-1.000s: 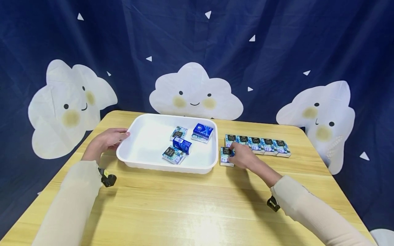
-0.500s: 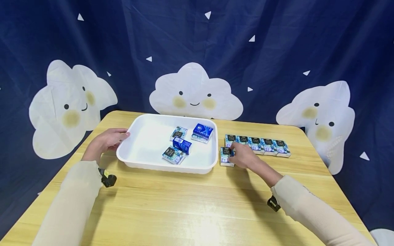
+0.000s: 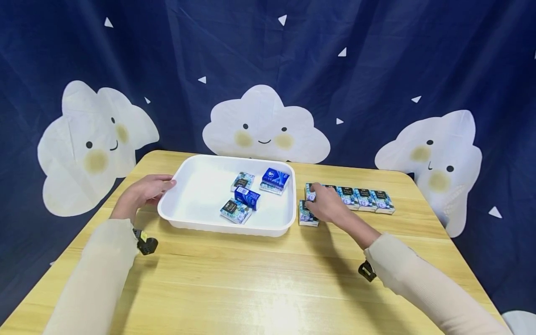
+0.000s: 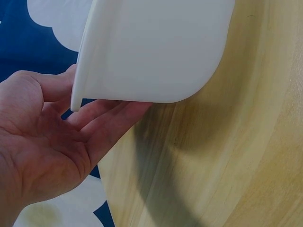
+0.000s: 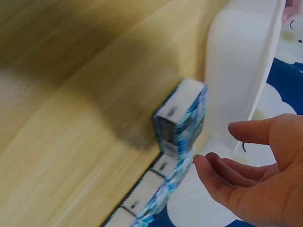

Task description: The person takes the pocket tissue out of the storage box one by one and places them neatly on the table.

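My left hand holds the left rim of the white plastic tray; in the left wrist view its thumb is at the rim and its fingers lie against the outer wall. Right of the tray, my right hand hovers over small tissue packs with blue floral sides and black labels. One tissue pack lies in front of a row of tissue packs, partly covered by that hand. In the right wrist view the thumb and fingers are apart, with nothing between them, beside the front pack.
Inside the tray lie two floral tissue packs, a blue pack tipped on its side and another blue-topped pack. The wooden table ends at a dark blue curtain printed with clouds.
My right hand has let go of the front tissue pack and shifted slightly up and away towards the row. The left hand and the tray have stayed in place.
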`<state>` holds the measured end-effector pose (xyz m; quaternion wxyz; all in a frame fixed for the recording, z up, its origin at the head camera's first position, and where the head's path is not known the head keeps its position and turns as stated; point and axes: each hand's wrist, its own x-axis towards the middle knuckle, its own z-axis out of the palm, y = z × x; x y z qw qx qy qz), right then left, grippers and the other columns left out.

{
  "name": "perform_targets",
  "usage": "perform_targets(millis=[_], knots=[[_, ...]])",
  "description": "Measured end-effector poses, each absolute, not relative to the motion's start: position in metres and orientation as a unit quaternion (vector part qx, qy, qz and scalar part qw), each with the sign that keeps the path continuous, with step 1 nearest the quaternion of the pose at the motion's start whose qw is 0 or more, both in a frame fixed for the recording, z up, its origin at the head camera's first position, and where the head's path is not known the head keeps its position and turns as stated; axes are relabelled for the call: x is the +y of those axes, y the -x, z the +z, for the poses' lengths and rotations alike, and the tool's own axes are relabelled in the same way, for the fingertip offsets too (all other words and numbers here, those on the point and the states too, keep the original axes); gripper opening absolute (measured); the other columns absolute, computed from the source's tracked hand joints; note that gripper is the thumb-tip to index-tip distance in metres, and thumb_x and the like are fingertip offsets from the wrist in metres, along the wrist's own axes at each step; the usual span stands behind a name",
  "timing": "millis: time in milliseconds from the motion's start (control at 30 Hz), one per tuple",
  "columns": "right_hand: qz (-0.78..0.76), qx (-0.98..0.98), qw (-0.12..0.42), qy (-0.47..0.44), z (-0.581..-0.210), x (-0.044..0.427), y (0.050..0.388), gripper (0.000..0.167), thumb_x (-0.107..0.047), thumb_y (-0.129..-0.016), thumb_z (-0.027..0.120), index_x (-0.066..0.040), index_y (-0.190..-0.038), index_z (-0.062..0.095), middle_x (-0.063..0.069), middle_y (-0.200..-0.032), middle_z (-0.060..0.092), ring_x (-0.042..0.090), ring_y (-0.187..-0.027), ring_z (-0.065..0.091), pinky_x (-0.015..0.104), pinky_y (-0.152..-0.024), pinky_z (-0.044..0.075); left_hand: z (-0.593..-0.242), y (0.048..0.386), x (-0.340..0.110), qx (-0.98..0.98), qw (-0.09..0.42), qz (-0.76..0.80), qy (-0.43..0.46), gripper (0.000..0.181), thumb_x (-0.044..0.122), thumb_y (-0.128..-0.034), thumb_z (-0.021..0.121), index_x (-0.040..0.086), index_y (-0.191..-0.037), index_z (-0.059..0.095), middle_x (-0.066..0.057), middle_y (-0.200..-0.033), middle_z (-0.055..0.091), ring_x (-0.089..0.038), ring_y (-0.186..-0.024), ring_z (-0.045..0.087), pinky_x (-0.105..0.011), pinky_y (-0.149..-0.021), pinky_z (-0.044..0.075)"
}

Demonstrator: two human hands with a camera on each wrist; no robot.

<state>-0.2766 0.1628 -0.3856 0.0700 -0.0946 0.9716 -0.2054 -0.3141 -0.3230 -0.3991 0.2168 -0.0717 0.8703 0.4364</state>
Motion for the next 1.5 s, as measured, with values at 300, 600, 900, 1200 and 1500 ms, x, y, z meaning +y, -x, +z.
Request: perform_targets(millis=[300, 600, 900, 1200, 1500], knots=[[-0.206, 0.971, 0.024, 0.119, -0.374, 0.134, 0.279, 0.043, -0.015, -0.097, 0.062, 0.004, -0.134, 0.055, 0.014, -0.095, 0.068, 0.024, -0.077, 0.062, 0.035, -0.066, 0.051, -0.397, 0.313, -0.323, 0.871, 0.216, 0.434, 0.073, 0.064, 0.038, -0.1096, 0.042, 0.004, -0.161, 0.022, -0.025, -0.153, 0.041, -0.026, -0.116, 0.055, -0.028, -0.081, 0.051], [-0.200, 0.969, 0.020, 0.145, -0.368, 0.094, 0.279, 0.044, -0.014, -0.096, 0.066, 0.001, -0.136, 0.057, 0.021, -0.125, 0.067, 0.033, -0.112, 0.067, 0.044, -0.090, 0.058, -0.397, 0.314, -0.323, 0.868, 0.223, 0.437, 0.075, 0.064, 0.037, -0.1096, 0.041, 0.004, -0.161, 0.022, -0.024, -0.151, 0.041, -0.022, -0.109, 0.057, -0.029, -0.080, 0.050], [-0.208, 0.954, 0.010, 0.216, -0.375, 0.054, 0.269, 0.044, -0.010, -0.089, 0.077, 0.002, -0.128, 0.062, 0.021, -0.125, 0.069, 0.035, -0.113, 0.067, 0.043, -0.095, 0.056, -0.398, 0.313, -0.323, 0.869, 0.223, 0.435, 0.075, 0.064, 0.037, -0.1098, 0.041, 0.004, -0.161, 0.021, -0.025, -0.152, 0.039, -0.026, -0.115, 0.055, -0.029, -0.080, 0.051], [-0.179, 0.951, 0.039, 0.250, -0.384, 0.024, 0.262, 0.036, -0.013, -0.092, 0.074, -0.001, -0.125, 0.066, 0.015, -0.117, 0.072, 0.026, -0.104, 0.067, 0.038, -0.089, 0.056, -0.401, 0.316, -0.326, 0.868, 0.229, 0.433, 0.088, 0.064, 0.039, -0.1099, 0.040, 0.007, -0.162, 0.020, -0.024, -0.155, 0.038, -0.029, -0.118, 0.054, -0.030, -0.081, 0.050], [-0.151, 0.959, 0.075, 0.226, -0.389, 0.006, 0.263, 0.038, -0.023, -0.093, 0.075, -0.004, -0.125, 0.065, 0.010, -0.113, 0.072, 0.021, -0.100, 0.066, 0.034, -0.088, 0.055, -0.402, 0.316, -0.326, 0.868, 0.221, 0.440, 0.073, 0.065, 0.037, -0.1094, 0.043, 0.004, -0.161, 0.021, -0.024, -0.151, 0.041, -0.023, -0.111, 0.056, -0.029, -0.080, 0.050]])
